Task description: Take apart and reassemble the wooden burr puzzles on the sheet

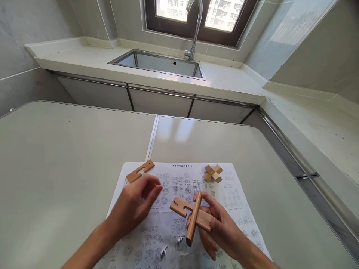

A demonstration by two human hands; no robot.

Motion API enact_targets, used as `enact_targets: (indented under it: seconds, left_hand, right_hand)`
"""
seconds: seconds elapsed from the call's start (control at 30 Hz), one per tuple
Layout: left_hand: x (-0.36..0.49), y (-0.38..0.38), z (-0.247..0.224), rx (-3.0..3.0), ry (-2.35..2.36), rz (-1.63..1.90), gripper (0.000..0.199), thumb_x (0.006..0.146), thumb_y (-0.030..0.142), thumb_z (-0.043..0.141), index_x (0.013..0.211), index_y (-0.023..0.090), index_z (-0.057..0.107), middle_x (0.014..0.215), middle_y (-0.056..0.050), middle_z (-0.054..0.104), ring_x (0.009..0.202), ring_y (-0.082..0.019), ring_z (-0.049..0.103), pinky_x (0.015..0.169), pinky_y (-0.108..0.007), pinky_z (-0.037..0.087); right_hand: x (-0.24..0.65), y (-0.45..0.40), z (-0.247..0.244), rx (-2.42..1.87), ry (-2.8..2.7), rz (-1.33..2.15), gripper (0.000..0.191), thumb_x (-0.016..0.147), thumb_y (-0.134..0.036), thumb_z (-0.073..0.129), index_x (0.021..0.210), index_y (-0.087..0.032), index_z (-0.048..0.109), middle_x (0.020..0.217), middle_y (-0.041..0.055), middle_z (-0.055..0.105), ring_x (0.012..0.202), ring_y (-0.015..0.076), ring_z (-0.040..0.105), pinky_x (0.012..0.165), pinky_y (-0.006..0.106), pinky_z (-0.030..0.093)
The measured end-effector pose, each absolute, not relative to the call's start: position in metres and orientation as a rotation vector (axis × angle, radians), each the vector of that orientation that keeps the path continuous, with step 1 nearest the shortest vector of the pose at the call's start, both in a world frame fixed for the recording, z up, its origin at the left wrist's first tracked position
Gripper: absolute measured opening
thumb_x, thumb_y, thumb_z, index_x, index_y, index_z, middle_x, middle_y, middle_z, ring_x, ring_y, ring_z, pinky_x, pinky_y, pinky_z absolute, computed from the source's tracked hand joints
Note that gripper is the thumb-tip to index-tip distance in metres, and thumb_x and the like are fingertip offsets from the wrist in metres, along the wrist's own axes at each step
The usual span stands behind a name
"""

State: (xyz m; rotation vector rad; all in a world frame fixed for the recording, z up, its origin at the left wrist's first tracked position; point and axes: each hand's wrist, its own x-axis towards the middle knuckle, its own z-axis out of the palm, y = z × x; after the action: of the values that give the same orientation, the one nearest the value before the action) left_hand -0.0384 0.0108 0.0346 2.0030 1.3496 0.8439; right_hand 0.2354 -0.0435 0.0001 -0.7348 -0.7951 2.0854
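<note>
Covering most of view: pale table (70, 157), w/ white seam (152, 138) running away from sheet's far edge. Counter (230, 84) beyond sheet & along its R side; dark-framed window (218, 18) above counter, past sheet. Sink (162, 63) set in counter, well beyond sheet.

Sheet (179, 218) lies on near part of table: white, printed w/ small line diagrams, heading along far edge. Tap (197, 33) rises behind sink, far past sheet.

L hand (134, 201) over sheet's L part, fingers loosely curled, thumb apart, nothing seen in grip. R hand (218, 220) over sheet's R half, grasping two wood pcs, one crossing other: notched pc (206, 220) w/ dark mark at its L end, & plain bar (194, 218) slanting across it, near end low. R thumb on notched pc's R end; fingers partly hidden behind pcs. Can't tell how deep bar sits in notch.

Spare pc (140, 171), also wood & notched, at sheet's far L corner, partly over edge, just beyond L hand, not held. Star (213, 173), small, pale wood, crossed arms, nr sheet's far R corner.

Torn spots (163, 253), tiny, nr sheet's middle, near side.
</note>
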Motion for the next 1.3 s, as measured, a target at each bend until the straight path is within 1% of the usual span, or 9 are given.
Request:
enact_targets:
  seconds: [0.07, 0.13, 0.3, 0.47, 0.63, 0.8, 0.97, 1.13, 1.3]
  left_hand:
    - [-0.027, 0.001, 0.038, 1.802, 1.132, 0.695, 0.031, 0.109, 0.05, 0.046, 0.11, 0.023, 0.062, 0.069, 0.003, 0.062, 0.062, -0.016, 0.057, 0.059, -0.026, 0.045]
    - [-0.018, -0.006, 0.041, 1.617, 1.01, 0.616, 0.037, 0.109, 0.054, 0.044, 0.116, 0.023, 0.062, 0.073, 0.001, 0.065, 0.067, -0.017, 0.061, 0.063, -0.027, 0.047]
    - [-0.01, -0.011, 0.048, 1.326, 0.938, 0.56, 0.039, 0.105, 0.058, 0.054, 0.112, 0.021, 0.066, 0.086, -0.003, 0.068, 0.074, -0.017, 0.062, 0.068, -0.028, 0.05]
    - [-0.011, -0.009, 0.046, 1.192, 0.932, 0.58, 0.037, 0.102, 0.058, 0.061, 0.112, 0.023, 0.066, 0.087, -0.002, 0.066, 0.073, -0.016, 0.058, 0.065, -0.027, 0.046]
    - [-0.013, -0.009, 0.039, 1.157, 0.934, 0.558, 0.037, 0.103, 0.057, 0.06, 0.115, 0.022, 0.065, 0.085, -0.001, 0.063, 0.071, -0.015, 0.054, 0.063, -0.026, 0.041]
    - [-0.014, -0.008, 0.039, 1.144, 0.924, 0.582, 0.039, 0.103, 0.059, 0.06, 0.113, 0.022, 0.066, 0.083, -0.001, 0.063, 0.07, -0.014, 0.054, 0.065, -0.027, 0.042]
    - [-0.014, -0.006, 0.041, 1.148, 0.93, 0.613, 0.037, 0.103, 0.057, 0.061, 0.113, 0.022, 0.066, 0.082, 0.0, 0.062, 0.071, -0.015, 0.055, 0.067, -0.028, 0.043]
    - [-0.014, -0.005, 0.041, 1.152, 0.929, 0.613, 0.037, 0.103, 0.057, 0.061, 0.112, 0.022, 0.066, 0.08, 0.0, 0.061, 0.071, -0.015, 0.056, 0.068, -0.028, 0.044]
    - [-0.013, -0.006, 0.04, 1.16, 0.93, 0.609, 0.038, 0.103, 0.058, 0.06, 0.113, 0.022, 0.066, 0.081, 0.0, 0.062, 0.071, -0.016, 0.056, 0.068, -0.028, 0.045]
  right_hand:
    - [0.235, -0.043, 0.002, -0.729, -0.813, 2.089, 0.077, 0.079, -0.069, 0.086, 0.127, -0.024, 0.046, 0.091, 0.0062, 0.078, 0.035, 0.0076, 0.06, 0.034, 0.015, 0.035]
    - [0.234, -0.042, 0.004, -0.711, -0.828, 2.11, 0.077, 0.079, -0.068, 0.087, 0.125, -0.024, 0.045, 0.089, 0.005, 0.077, 0.036, 0.0087, 0.062, 0.033, 0.014, 0.036]
    - [0.233, -0.043, 0.005, -0.756, -0.793, 2.116, 0.06, 0.088, -0.062, 0.082, 0.112, -0.027, 0.04, 0.07, -0.006, 0.07, 0.03, 0.0064, 0.055, 0.032, 0.011, 0.034]
    - [0.233, -0.044, 0.004, -0.784, -0.791, 2.139, 0.066, 0.083, -0.065, 0.086, 0.109, -0.029, 0.037, 0.076, -0.0027, 0.074, 0.03, 0.0071, 0.055, 0.03, 0.011, 0.034]
    - [0.233, -0.045, 0.004, -0.813, -0.762, 2.064, 0.061, 0.086, -0.063, 0.084, 0.099, -0.029, 0.035, 0.063, -0.0085, 0.068, 0.025, 0.0036, 0.044, 0.028, 0.009, 0.027]
    - [0.235, -0.044, 0.006, -0.84, -0.775, 2.064, 0.058, 0.089, -0.063, 0.081, 0.109, -0.028, 0.04, 0.072, -0.0014, 0.077, 0.027, 0.0048, 0.046, 0.032, 0.012, 0.032]
    - [0.237, -0.043, 0.005, -0.828, -0.751, 2.044, 0.058, 0.089, -0.053, 0.084, 0.12, -0.026, 0.044, 0.08, 0.0028, 0.08, 0.032, 0.0043, 0.047, 0.04, 0.017, 0.04]
    - [0.238, -0.043, 0.002, -0.785, -0.742, 2.056, 0.056, 0.088, -0.047, 0.085, 0.12, -0.027, 0.045, 0.081, 0.002, 0.079, 0.034, 0.0038, 0.046, 0.039, 0.015, 0.037]
    - [0.239, -0.044, 0.001, -0.775, -0.738, 2.057, 0.058, 0.086, -0.046, 0.088, 0.12, -0.027, 0.045, 0.083, 0.0027, 0.08, 0.037, 0.0038, 0.047, 0.042, 0.015, 0.037]
